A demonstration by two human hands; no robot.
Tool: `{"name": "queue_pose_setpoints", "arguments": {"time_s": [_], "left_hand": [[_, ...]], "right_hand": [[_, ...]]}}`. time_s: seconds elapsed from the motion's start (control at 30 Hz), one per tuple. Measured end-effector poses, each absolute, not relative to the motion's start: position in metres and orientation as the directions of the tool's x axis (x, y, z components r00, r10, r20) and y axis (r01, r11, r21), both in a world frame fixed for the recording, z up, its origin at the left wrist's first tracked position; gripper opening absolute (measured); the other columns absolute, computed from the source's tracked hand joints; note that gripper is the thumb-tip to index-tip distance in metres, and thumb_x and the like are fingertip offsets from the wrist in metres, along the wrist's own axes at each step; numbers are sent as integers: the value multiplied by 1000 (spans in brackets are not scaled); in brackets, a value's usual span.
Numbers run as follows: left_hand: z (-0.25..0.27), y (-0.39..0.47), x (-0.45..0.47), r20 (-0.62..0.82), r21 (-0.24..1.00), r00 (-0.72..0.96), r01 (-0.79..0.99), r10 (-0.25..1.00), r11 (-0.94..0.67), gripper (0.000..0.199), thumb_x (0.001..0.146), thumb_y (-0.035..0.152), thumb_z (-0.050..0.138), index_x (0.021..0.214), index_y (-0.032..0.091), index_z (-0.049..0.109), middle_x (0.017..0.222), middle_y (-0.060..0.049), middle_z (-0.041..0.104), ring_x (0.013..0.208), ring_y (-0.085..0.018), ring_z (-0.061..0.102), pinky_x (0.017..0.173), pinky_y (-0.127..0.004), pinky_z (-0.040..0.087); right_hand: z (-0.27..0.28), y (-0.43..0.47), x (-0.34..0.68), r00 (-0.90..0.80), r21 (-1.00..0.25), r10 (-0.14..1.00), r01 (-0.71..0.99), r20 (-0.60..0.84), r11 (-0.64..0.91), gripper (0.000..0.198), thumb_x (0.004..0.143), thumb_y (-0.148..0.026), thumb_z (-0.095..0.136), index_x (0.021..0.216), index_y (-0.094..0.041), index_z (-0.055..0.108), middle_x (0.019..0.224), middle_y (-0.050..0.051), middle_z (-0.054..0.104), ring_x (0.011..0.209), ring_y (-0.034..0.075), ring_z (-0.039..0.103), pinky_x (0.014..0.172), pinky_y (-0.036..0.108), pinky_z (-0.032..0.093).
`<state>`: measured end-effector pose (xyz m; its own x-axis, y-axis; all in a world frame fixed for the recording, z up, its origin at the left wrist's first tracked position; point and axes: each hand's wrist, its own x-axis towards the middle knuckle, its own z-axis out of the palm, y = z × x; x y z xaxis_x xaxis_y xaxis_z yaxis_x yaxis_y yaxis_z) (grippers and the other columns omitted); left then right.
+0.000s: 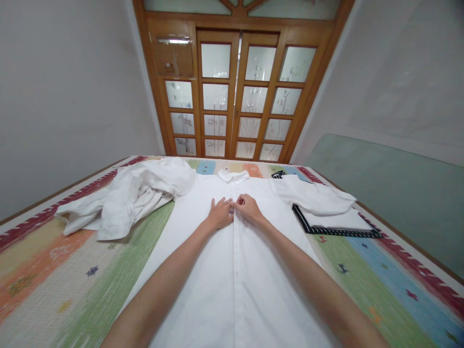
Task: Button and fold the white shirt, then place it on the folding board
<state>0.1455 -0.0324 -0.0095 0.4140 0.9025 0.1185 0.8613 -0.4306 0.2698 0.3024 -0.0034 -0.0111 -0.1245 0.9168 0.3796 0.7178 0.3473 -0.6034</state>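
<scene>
A white collared shirt (203, 285) lies spread front side up, its collar (234, 176) at the far end and its button placket running down the middle. At the upper placket, my left hand (221, 213) has its thumb and index finger closed on the edge of the fabric, while its other fingers rest on the shirt front. Right beside it, my right hand (248, 208) pinches the same placket with fingers curled. The fingertips of both hands nearly meet. Any button between them is too small to make out.
Crumpled white cloth (139, 193) is heaped at the left. A folded white item with black patterned trim (308, 227) lies partly under the shirt's right sleeve. Beneath everything is a striped, multicoloured cover (362, 275). A pale green panel (391, 188) borders the right side; wooden glazed doors (234, 96) stand beyond.
</scene>
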Motion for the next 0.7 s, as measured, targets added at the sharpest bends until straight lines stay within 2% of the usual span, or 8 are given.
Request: {"name": "queue_pose_setpoints", "arguments": {"time_s": [0.1,0.17,0.27,0.33,0.47,0.6,0.7], "left_hand": [[-10,-33,152,138,305,363,869,921,-388,46,87,23,48,133,21,52,149,-12,47,143,-33,32,113,-69,14],[-10,-33,153,170,329,343,864,924,-381,40,88,21,47,127,20,55,140,-13,56,140,-32,37,113,-69,16],[-11,-32,154,213,354,321,855,923,-380,32,87,17,48,116,21,61,124,-13,65,135,-31,44,112,-68,19],[-12,-31,153,226,366,328,844,917,-392,31,84,14,51,112,22,62,123,-11,65,132,-30,47,112,-67,19],[-15,-27,154,278,398,352,804,894,-441,23,86,20,56,106,23,66,127,-9,65,125,-28,53,113,-59,25],[-16,-23,153,347,422,349,771,870,-477,15,85,23,59,96,21,68,113,-8,69,113,-25,58,105,-46,39],[-15,-21,153,362,428,361,755,859,-497,13,81,20,59,91,20,68,103,-7,69,104,-24,60,95,-41,44]], "right_hand": [[-14,-6,298,-70,-684,935,663,348,304,30,75,-38,63,55,-20,51,56,-3,54,58,13,48,59,24,34],[-16,-7,302,-70,-722,943,626,324,294,29,73,-40,64,55,-20,52,53,-4,52,56,12,47,56,24,33],[-18,-8,309,-125,-727,934,596,334,341,25,70,-39,66,58,-19,56,53,-4,54,55,12,47,55,24,33],[-19,-8,311,-156,-713,923,594,352,373,21,68,-36,67,59,-19,58,54,-4,56,56,12,49,56,23,34],[-19,-7,311,-162,-719,925,589,342,369,13,67,-27,61,57,-19,59,55,-2,59,56,12,51,59,24,37],[-19,-6,313,-138,-772,935,531,327,348,12,66,-24,57,56,-18,61,53,-2,59,55,13,51,58,24,38],[-20,-6,314,-140,-805,942,491,304,332,12,64,-24,54,57,-18,61,51,-3,57,53,12,50,56,23,37]]}}
